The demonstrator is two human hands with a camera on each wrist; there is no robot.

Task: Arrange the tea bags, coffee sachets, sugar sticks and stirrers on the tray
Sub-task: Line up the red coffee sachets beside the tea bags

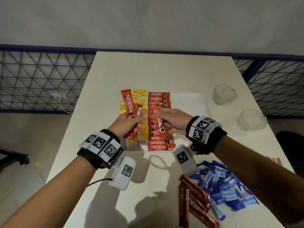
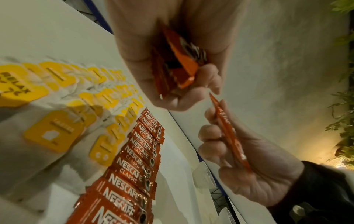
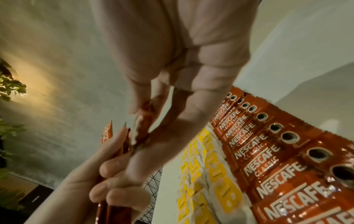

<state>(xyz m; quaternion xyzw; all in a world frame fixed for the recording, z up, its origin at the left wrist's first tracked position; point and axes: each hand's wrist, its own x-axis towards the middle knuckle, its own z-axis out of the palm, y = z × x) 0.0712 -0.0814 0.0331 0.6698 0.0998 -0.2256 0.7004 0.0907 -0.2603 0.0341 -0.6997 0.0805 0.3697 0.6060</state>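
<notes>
My left hand [image 1: 131,123] grips a bundle of red coffee sachets [image 1: 130,106] above the white tray [image 1: 189,104]. Right beside it, my right hand [image 1: 162,116] pinches a single coffee sachet [image 1: 158,124] over the tray's sachet column. In the left wrist view the bundle [image 2: 178,71] sits in the curled fingers, and the right hand [image 2: 226,145] holds its sachet [image 2: 229,136] edge-on. Yellow tea bags [image 1: 143,94] lie in columns on the tray's left part. A column of red sachets [image 1: 158,143] lies next to them. The tray's right part is bare.
Loose red sachets [image 1: 194,203] and a heap of blue sugar sticks [image 1: 225,186] lie on the white table near the front right. Reddish sticks [image 1: 273,160] show at the right edge. Two upturned clear cups [image 1: 224,94] [image 1: 251,119] stand right of the tray.
</notes>
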